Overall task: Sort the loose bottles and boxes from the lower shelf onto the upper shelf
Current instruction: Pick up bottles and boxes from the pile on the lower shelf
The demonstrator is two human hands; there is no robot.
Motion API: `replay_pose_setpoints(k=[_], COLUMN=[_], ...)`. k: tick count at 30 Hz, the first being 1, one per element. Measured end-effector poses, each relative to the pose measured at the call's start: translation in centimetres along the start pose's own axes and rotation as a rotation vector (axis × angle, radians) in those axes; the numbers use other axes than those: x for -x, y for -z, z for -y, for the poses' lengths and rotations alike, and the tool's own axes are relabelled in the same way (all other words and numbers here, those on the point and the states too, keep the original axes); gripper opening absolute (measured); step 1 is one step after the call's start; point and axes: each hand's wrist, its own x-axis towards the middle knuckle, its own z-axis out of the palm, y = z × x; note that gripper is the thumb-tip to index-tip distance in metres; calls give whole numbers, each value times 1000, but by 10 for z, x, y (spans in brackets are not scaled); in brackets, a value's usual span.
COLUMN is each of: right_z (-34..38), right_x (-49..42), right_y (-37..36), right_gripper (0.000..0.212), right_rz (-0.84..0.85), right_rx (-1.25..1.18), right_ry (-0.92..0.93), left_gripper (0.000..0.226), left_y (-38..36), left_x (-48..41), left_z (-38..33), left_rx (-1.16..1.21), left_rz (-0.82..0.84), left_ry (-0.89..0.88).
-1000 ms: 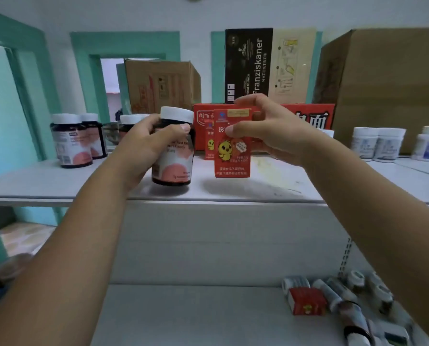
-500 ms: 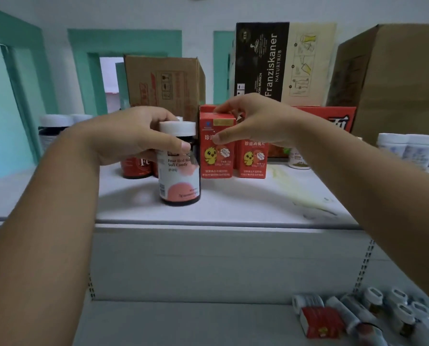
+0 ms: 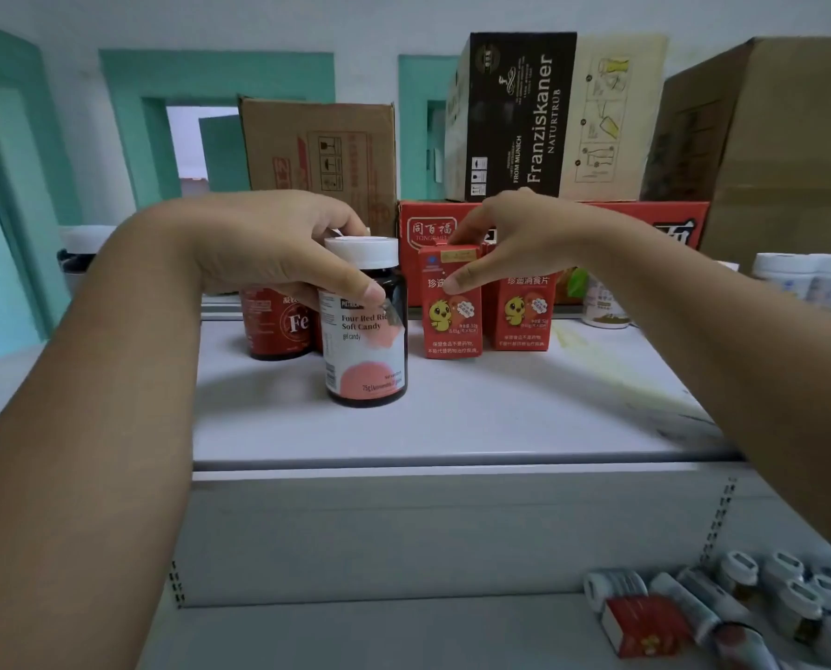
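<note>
A dark bottle [image 3: 366,350] with a white cap and a pink-and-white "Soft Candy" label stands on the upper shelf [image 3: 476,418]. My left hand [image 3: 278,249] grips it near the cap, thumb across the front. Just right of it a small red box [image 3: 452,311] with a yellow chick stands upright on the shelf. My right hand [image 3: 515,239] pinches its top, thumb on the front face. A second identical red box [image 3: 524,311] stands beside it on the right. On the lower shelf [image 3: 355,631], at the right, lie several loose bottles [image 3: 786,592] and one red box [image 3: 645,626].
Red "Fe" bottles [image 3: 278,326] stand behind the candy bottle. A wide red carton [image 3: 433,229], brown cartons [image 3: 321,157] and a Franziskaner box [image 3: 520,118] line the back. White bottles [image 3: 810,282] stand at the far right, one white bottle [image 3: 602,307] behind the red boxes.
The candy bottle and the red box have come down to stand on the upper shelf, the box beside its twin. The view has moved closer and to the right.
</note>
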Motion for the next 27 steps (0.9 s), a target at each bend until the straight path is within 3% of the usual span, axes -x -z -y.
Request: replay_pose_setpoints(k=[10,14,16,20,27], right_z=[-10,-10,-9,-10,-15], right_x=[7,4,4,7,9], right_y=[-8,-12,-14,-19,-24], right_gripper=[59,56,57,59,65], right_rz=[-122,-152,-174,-224,-294], right_rx=[-76,-62,-37,-35,30], right_ry=[-22,-47,-59,-69,-30], left_gripper=[58,96,104,95,104], left_y=[0,0,1,-1,0], left_x=[-1,0,0,0,-2], left_z=[5,9,12,12,15], left_rx=[21,35,49,61,26], left_rz=[-11,-16,-13,-15,-14], left_ry=[-44,-73,-83,-92,-105])
